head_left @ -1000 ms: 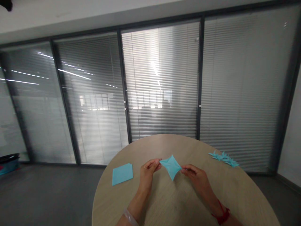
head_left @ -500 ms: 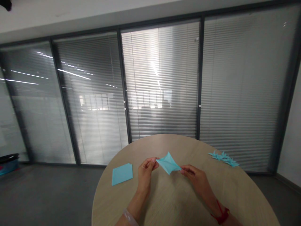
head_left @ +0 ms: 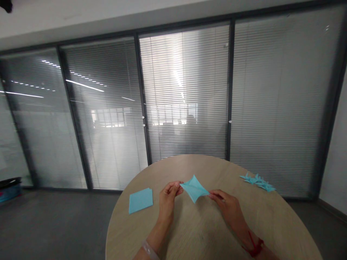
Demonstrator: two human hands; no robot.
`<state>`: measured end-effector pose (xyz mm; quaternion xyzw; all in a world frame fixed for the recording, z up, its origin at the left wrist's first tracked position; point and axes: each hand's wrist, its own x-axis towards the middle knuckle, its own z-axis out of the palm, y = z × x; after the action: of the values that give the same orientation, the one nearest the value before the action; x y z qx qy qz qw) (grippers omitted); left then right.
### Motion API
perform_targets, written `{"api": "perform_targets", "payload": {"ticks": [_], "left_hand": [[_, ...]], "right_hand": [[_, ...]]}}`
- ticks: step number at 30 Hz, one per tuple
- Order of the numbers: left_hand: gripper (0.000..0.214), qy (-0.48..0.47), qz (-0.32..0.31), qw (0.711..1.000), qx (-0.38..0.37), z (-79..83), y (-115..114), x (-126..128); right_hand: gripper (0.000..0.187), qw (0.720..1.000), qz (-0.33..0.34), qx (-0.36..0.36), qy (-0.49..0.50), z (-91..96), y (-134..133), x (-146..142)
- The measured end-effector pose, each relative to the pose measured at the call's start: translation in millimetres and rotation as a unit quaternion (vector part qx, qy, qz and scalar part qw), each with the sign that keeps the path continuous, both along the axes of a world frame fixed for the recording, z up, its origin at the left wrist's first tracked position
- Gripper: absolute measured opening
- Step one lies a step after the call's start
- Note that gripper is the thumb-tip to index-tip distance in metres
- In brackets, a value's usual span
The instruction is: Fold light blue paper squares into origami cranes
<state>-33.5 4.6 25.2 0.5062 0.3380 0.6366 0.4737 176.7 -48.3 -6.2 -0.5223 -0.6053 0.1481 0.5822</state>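
Pinching blue paper (head_left: 194, 189) in left hand (head_left: 168, 195) and right hand (head_left: 225, 201), seemingly just above the surface (head_left: 189, 167), between side edges.

Folded paper (head_left: 194, 189) between the two hands, over the tabletop: one corner at the fingertips of the left hand (head_left: 168, 198), opposite corner at those of the right hand (head_left: 226, 203). Left of the left hand, near but apart, a paper stack (head_left: 141, 200) flat on the round table (head_left: 200, 236). Right of and beyond the right hand, a pile of folded-paper pieces (head_left: 258, 182), close to the table's edge. Wristband (head_left: 150, 249) behind the left hand, cord bracelet (head_left: 255, 248) behind the right. Ahead of both hands, past the table, glass partition (head_left: 187, 90). Far left of the left hand, container (head_left: 10, 191) on the floor (head_left: 67, 224).
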Motion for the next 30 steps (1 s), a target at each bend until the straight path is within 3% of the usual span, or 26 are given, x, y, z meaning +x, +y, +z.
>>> {"api": "perform_targets", "payload": {"ticks": [13, 19, 30], "left_hand": [[0.036, 0.011, 0.006, 1.0, 0.005, 1.8, -2, 0], [0.03, 0.003, -0.035, 0.999, 0.016, -0.2, -1, 4], [0.022, 0.056, -0.072, 0.995, 0.045, -8.3, 1, 7]], "right_hand": [[0.027, 0.999, -0.02, -0.009, -0.043, 4.6, -5, -4], [0.028, 0.999, -0.026, -0.035, -0.028, 10.3, -8, -6], [0.032, 0.998, 0.029, -0.055, -0.003, 4.5, -3, -5]]}}
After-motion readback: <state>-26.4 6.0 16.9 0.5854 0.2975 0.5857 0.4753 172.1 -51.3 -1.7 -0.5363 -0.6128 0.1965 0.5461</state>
